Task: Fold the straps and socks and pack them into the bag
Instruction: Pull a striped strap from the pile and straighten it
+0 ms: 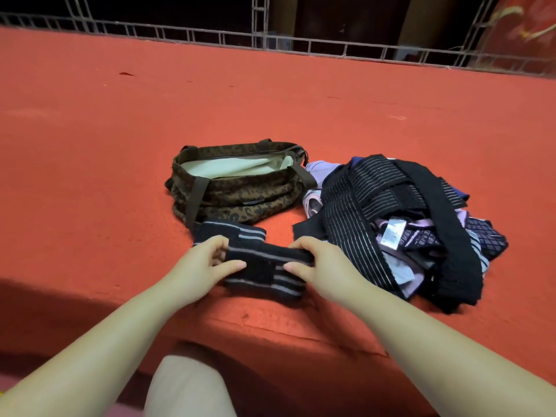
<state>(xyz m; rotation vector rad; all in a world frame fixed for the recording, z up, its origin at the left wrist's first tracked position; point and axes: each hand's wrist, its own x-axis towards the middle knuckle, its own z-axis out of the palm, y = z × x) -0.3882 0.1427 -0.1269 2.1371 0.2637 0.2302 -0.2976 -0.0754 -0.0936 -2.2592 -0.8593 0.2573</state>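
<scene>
- A black strap (264, 267) with grey stripes lies on the red surface (120, 176) near its front edge, stretched between the two hands and partly doubled over itself, its far end trailing back toward the bag.
- The left hand (207, 261) pinches the strap's left part, thumb on top and fingers curled behind it.
- The right hand (316, 263) grips the strap's right end the same way, thumb pressed on the upper face.
- The leopard-print bag (240, 185) sits just behind the strap, its mouth open and a pale lining showing, brown handles hanging down its side.
- To the right of the bag is a loose pile of straps and socks (397, 224), black striped bands on top of lilac and patterned pieces, touching the bag's right side.
- A metal railing (301, 43) runs along the far edge.
</scene>
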